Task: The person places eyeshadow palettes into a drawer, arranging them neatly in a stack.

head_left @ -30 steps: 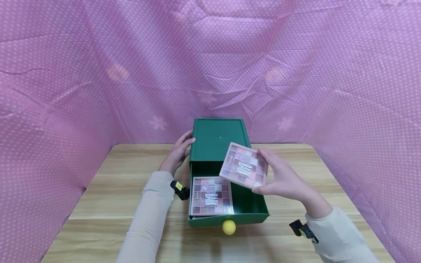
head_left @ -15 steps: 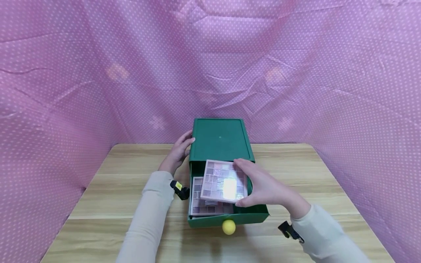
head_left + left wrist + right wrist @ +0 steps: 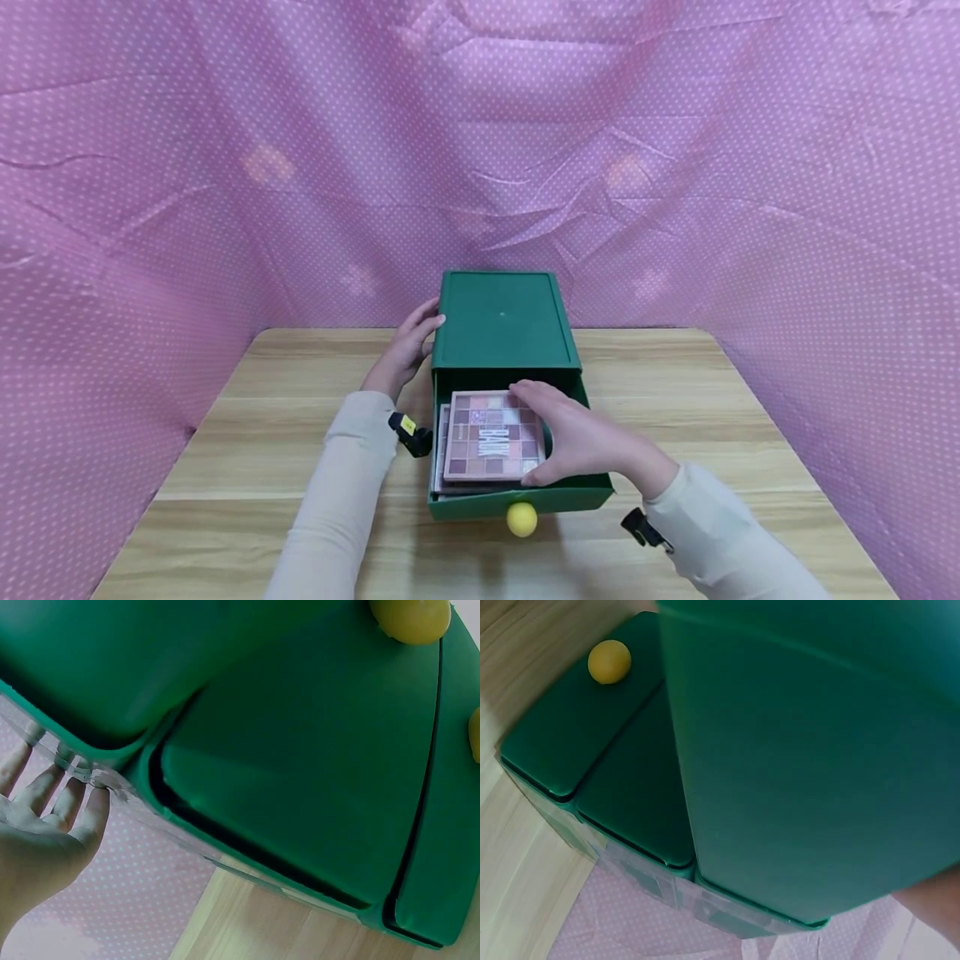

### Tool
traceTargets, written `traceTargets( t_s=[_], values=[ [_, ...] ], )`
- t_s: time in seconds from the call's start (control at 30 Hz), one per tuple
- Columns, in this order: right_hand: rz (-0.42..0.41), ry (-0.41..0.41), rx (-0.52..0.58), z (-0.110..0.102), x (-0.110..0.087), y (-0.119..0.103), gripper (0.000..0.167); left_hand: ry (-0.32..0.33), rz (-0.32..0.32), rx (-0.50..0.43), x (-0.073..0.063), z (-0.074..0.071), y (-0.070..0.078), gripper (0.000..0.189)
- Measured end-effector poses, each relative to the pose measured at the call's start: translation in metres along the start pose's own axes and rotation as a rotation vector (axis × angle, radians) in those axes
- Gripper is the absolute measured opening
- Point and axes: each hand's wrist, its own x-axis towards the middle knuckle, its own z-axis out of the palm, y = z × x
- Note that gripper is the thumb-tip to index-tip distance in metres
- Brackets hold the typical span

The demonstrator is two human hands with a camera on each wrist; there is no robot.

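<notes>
A green drawer cabinet (image 3: 502, 321) stands on the table with its top drawer (image 3: 570, 500) pulled out. My left hand (image 3: 408, 346) rests against the cabinet's left side; in the left wrist view its fingertips (image 3: 94, 806) touch the clear side wall. With thumb and fingers my right hand (image 3: 585, 437) holds an eyeshadow palette (image 3: 491, 442) by its right edge, inside the drawer's left part. Beneath it lies a second eyeshadow palette (image 3: 442, 446), mostly covered. In the right wrist view, the open drawer's side (image 3: 802, 772) hides most of that hand.
A yellow round knob (image 3: 522, 518) sits on the open drawer's front. Lower drawers (image 3: 641, 780) below it are closed, with another yellow knob (image 3: 609, 661). The wooden table (image 3: 262, 467) ends at a pink dotted curtain (image 3: 480, 167).
My right hand has carried the palette left and down into the drawer, levelling it over the other palette. My left hand and the cabinet have stayed in place.
</notes>
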Motion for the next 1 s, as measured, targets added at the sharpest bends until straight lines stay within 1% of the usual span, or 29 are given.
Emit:
traceTargets(
  t_s=[0.17,0.3,0.53,0.7,1.0],
  values=[
    [0.001,-0.025,-0.015,0.004,0.003,0.000,0.094,-0.022,0.006,-0.001,-0.001,0.000,-0.002,0.053],
    [-0.002,-0.036,-0.050,0.007,0.006,-0.001,0.095,-0.030,0.010,-0.003,-0.001,0.000,-0.002,0.053],
    [-0.024,-0.053,-0.103,0.010,0.009,-0.002,0.095,-0.002,0.021,-0.019,0.001,0.001,-0.002,0.050],
    [-0.033,-0.067,-0.140,0.012,0.010,-0.001,0.094,-0.006,0.036,-0.025,0.001,0.001,-0.002,0.048],
    [-0.064,-0.065,-0.203,0.016,0.007,0.002,0.097,0.005,0.027,-0.027,0.000,0.002,-0.001,0.047]
  ],
)
